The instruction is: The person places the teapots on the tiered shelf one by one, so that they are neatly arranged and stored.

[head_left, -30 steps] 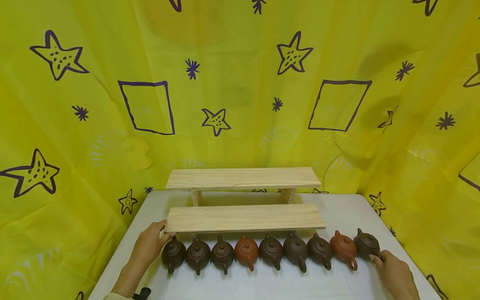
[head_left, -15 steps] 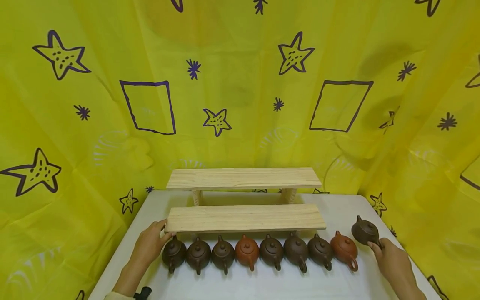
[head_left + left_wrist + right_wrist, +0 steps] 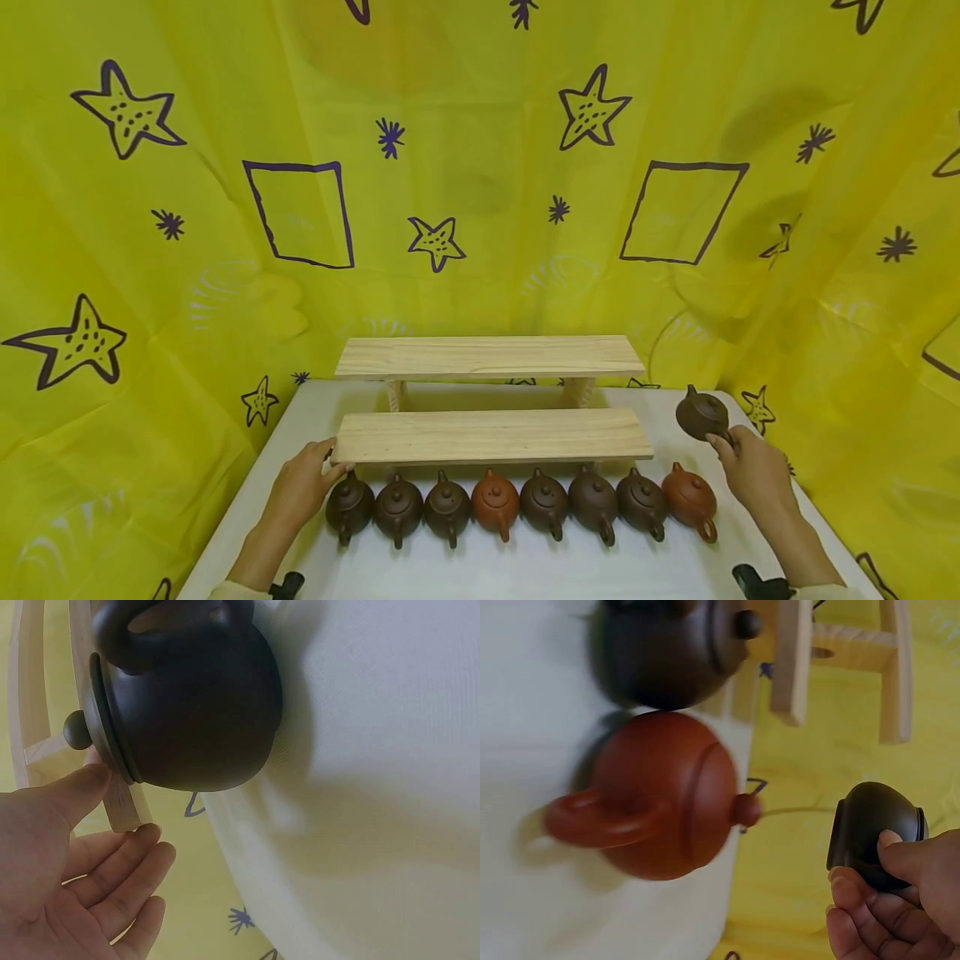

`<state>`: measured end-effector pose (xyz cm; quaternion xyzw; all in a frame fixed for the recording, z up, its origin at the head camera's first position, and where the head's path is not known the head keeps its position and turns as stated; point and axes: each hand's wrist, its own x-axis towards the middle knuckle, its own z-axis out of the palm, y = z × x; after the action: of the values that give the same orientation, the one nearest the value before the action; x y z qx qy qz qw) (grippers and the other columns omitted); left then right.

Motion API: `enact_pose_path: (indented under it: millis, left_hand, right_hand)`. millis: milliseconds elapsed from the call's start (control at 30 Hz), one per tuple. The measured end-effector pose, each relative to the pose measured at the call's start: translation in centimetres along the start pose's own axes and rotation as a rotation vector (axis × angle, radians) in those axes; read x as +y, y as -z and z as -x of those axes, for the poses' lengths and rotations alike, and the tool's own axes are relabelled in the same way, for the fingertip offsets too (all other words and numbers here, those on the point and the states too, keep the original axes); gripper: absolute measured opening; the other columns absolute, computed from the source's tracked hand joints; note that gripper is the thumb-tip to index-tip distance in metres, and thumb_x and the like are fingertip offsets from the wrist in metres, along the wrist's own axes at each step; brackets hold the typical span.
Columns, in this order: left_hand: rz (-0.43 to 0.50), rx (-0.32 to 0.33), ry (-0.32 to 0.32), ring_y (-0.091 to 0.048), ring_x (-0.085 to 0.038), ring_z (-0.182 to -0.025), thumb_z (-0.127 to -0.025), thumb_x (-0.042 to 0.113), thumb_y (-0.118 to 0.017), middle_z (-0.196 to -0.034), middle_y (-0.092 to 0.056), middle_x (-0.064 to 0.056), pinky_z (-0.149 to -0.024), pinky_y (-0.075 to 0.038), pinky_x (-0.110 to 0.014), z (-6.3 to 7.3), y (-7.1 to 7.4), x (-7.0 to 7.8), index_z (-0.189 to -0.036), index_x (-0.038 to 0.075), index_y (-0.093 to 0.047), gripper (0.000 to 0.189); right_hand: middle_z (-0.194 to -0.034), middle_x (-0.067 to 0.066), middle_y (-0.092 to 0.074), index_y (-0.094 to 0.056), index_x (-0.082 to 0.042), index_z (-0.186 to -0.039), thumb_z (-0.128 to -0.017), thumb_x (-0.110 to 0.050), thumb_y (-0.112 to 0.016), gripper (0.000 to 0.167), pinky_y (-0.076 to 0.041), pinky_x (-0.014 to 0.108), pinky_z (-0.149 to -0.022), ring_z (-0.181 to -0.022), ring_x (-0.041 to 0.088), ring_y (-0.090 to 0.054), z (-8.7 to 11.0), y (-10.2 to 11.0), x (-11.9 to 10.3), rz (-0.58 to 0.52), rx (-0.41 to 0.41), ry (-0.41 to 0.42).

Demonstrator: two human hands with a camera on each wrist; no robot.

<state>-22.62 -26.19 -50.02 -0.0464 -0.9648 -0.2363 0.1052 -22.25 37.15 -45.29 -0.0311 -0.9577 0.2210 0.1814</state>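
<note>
In the head view my right hand (image 3: 757,468) holds a dark brown teapot (image 3: 702,415) by its handle, up off the table and right of the wooden shelf (image 3: 491,437). In the right wrist view this teapot (image 3: 881,825) is between thumb and fingers. My left hand (image 3: 300,487) grips the left end of the shelf's lower board, thumb at the front corner and fingers at the end, as the left wrist view shows. Just beside that thumb stands another dark teapot (image 3: 195,712). A reddish-brown teapot (image 3: 688,500) ends the row at the right.
Several teapots stand in a row before the lower board, mostly dark, with another reddish one (image 3: 495,504) mid-row. The upper board (image 3: 487,358) is behind and higher. A yellow patterned curtain (image 3: 480,167) surrounds the white table (image 3: 465,575).
My right hand has lifted the dark teapot from the right end of the row and carried it up, away from me and slightly left. My left hand has stayed at the shelf's end.
</note>
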Motion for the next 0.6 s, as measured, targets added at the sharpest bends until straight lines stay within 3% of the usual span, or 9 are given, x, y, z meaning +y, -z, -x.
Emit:
enact_pose_path:
  millis: [333, 600]
  left_hand:
    - [-0.008, -0.003, 0.002, -0.067, -0.05, -0.112, -0.098, 0.024, -0.077, -0.119, -0.069, -0.027, -0.093, -0.054, -0.066, 0.1, 0.3, 0.1, -0.139, -0.006, -0.062, 0.053]
    - [-0.016, -0.015, 0.006, -0.067, -0.05, -0.111, -0.098, 0.025, -0.076, -0.119, -0.069, -0.028, -0.094, -0.053, -0.067, -0.1, 0.2, 0.3, -0.139, -0.009, -0.061, 0.055]
  right_hand:
    - [-0.067, 0.009, -0.052, -0.052, 0.002, -0.087, -0.109, -0.02, -0.061, 0.032, -0.035, 0.034, -0.052, -0.06, 0.024, -0.048, -3.8, 1.3, -5.0, -0.04, 0.009, 0.035]
    - [-0.067, 0.009, -0.05, -0.054, 0.002, -0.088, -0.109, -0.019, -0.06, 0.03, -0.036, 0.033, -0.052, -0.058, 0.024, -0.048, -5.5, 1.9, -7.3, -0.06, 0.006, 0.098]
